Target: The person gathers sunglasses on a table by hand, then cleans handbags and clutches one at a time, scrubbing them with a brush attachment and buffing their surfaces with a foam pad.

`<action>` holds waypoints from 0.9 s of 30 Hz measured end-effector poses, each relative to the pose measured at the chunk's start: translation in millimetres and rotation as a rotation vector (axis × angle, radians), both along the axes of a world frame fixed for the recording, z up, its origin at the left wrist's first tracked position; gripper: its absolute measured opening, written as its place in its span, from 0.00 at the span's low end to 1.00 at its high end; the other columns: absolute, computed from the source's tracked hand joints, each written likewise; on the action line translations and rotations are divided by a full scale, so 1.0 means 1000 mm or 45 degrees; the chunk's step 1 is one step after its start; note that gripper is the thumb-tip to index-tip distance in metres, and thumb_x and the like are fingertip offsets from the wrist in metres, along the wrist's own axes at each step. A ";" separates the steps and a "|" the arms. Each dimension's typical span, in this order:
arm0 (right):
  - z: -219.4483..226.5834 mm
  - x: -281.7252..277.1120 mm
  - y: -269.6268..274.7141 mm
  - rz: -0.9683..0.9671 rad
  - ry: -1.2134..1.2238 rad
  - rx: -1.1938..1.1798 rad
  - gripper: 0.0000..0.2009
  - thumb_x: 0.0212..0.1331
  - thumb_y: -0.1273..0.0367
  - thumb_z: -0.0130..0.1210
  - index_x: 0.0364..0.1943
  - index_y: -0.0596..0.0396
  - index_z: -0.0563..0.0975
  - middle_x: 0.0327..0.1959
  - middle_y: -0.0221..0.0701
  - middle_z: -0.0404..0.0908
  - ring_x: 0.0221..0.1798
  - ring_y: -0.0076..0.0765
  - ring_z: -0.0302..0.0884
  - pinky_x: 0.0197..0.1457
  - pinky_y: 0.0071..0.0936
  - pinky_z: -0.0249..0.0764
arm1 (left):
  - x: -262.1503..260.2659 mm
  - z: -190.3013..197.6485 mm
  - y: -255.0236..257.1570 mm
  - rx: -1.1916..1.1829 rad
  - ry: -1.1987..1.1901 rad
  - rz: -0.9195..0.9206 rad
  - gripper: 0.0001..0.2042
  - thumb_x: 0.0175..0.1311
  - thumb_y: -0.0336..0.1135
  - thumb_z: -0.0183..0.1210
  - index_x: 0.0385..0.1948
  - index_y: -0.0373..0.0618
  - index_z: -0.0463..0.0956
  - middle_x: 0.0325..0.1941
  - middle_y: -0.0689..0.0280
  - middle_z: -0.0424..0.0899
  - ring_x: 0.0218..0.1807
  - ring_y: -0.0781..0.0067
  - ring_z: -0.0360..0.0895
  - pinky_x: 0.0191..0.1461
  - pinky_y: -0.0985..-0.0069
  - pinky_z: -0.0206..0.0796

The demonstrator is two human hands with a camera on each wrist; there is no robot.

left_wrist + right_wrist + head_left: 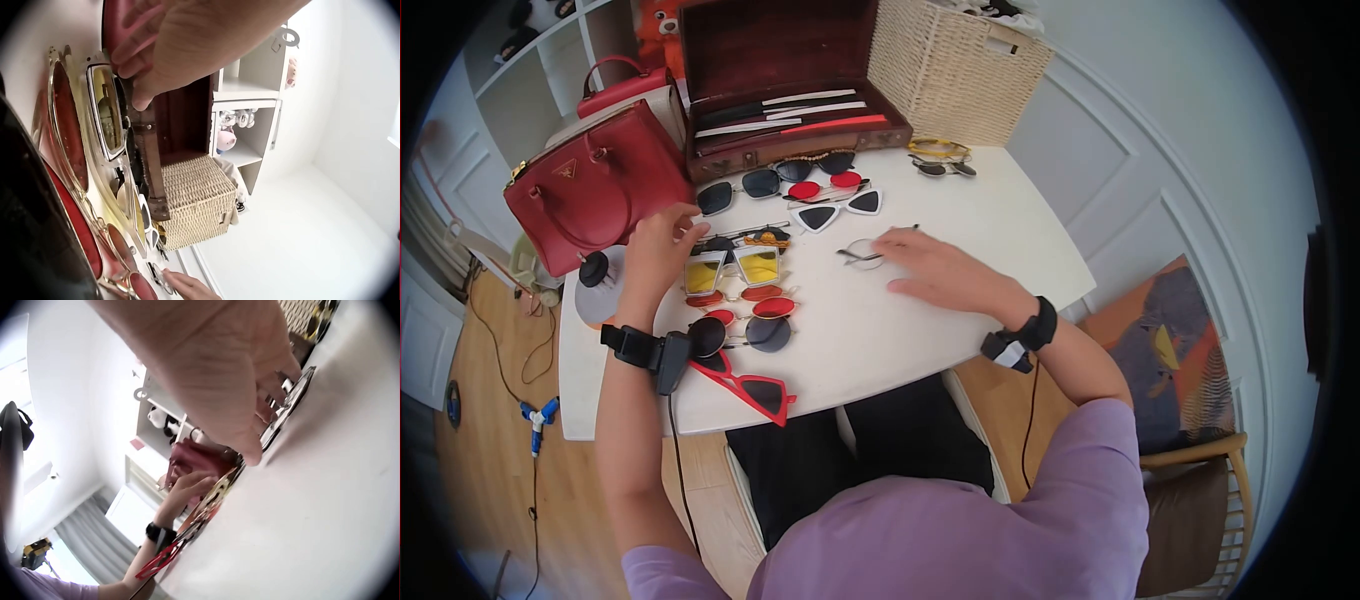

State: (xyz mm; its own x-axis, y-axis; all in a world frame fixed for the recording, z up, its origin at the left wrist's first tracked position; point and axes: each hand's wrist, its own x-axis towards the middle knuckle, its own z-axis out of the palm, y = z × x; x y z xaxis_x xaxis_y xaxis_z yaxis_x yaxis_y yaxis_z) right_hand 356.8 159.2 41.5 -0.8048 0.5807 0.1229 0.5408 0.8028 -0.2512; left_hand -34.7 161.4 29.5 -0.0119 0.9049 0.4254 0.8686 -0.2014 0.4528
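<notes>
My right hand [945, 275] reaches over a pair of thin-framed clear eyeglasses [862, 256] on the white table. Its fingers overlap one lens, and the thumb stands apart from them. In the right wrist view, the fingertips are right at the eyeglasses' frame [289, 411], which lies low on the tabletop. My left hand [662, 250] hovers with loosely bent fingers beside the column of sunglasses, holding nothing. Nearest it are square yellow-lensed glasses [758, 265], also close below it in the left wrist view. Red-lensed round sunglasses [774, 308] and red cat-eye sunglasses [762, 395] lie nearer me.
An open brown case [800, 150] with black, white and red strips inside stands at the back. White-framed sunglasses [865, 203] and other pairs lie before it. A red handbag [600, 185] is at left, a wicker basket [955, 75] at back right, with more glasses [943, 168] in front.
</notes>
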 end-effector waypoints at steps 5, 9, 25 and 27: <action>-0.001 0.062 0.032 -0.363 0.035 -0.038 0.24 0.65 0.64 0.55 0.63 0.57 0.71 0.66 0.42 0.64 0.66 0.48 0.65 0.70 0.36 0.62 | 0.006 0.002 -0.002 -0.001 0.001 -0.013 0.15 0.59 0.40 0.65 0.44 0.43 0.82 0.35 0.57 0.86 0.37 0.61 0.85 0.41 0.67 0.75; -0.015 0.101 0.071 -0.358 -0.039 0.346 0.25 0.65 0.58 0.55 0.62 0.57 0.73 0.60 0.42 0.66 0.66 0.48 0.63 0.68 0.37 0.65 | 0.004 0.002 -0.003 -0.021 -0.001 -0.010 0.15 0.59 0.39 0.65 0.44 0.43 0.82 0.35 0.57 0.86 0.37 0.61 0.85 0.41 0.67 0.75; -0.021 0.087 0.089 -0.664 -0.374 0.450 0.29 0.68 0.51 0.49 0.65 0.56 0.69 0.64 0.43 0.68 0.67 0.50 0.64 0.68 0.46 0.62 | 0.006 0.004 -0.005 -0.059 -0.001 -0.016 0.14 0.59 0.36 0.65 0.45 0.40 0.82 0.33 0.58 0.86 0.35 0.65 0.85 0.41 0.69 0.75; -0.027 0.087 0.094 -0.742 -0.298 0.291 0.31 0.69 0.49 0.46 0.68 0.55 0.66 0.68 0.44 0.64 0.70 0.51 0.61 0.72 0.48 0.55 | 0.006 0.003 -0.004 -0.059 -0.005 -0.024 0.14 0.59 0.36 0.65 0.44 0.40 0.82 0.33 0.58 0.86 0.35 0.64 0.85 0.41 0.69 0.75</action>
State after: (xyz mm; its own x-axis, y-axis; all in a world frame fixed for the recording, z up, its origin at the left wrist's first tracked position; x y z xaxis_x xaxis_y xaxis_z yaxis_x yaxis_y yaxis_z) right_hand 443.9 253.4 14.2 -0.3879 0.9086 0.1549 0.9217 0.3820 0.0676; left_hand -28.3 157.1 32.0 0.0036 0.9238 0.3829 0.8630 -0.1963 0.4656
